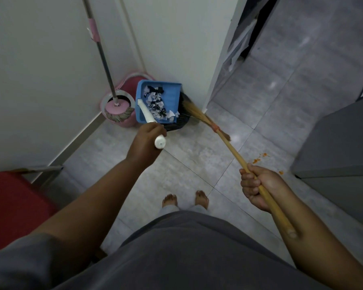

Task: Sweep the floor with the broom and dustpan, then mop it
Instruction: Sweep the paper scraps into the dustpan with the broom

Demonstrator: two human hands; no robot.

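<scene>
My left hand (144, 141) grips the white handle of a blue dustpan (172, 97), held over a dark bin (177, 124) by the wall corner. Torn white and black paper scraps (156, 103) fill the pan. My right hand (257, 186) grips the wooden handle of a straw broom (228, 146); its bristles (192, 108) reach down beside the bin, partly hidden behind the dustpan. A mop with a metal pole (104, 61) stands in a pink spin bucket (124, 101) in the corner, left of the dustpan.
Orange crumbs (260, 158) lie on the grey tiled floor (193, 164) near my right hand. A grey cabinet (340, 155) stands at the right, a red seat (15, 204) at the lower left. White walls close the corner; an opening leads off at the upper right.
</scene>
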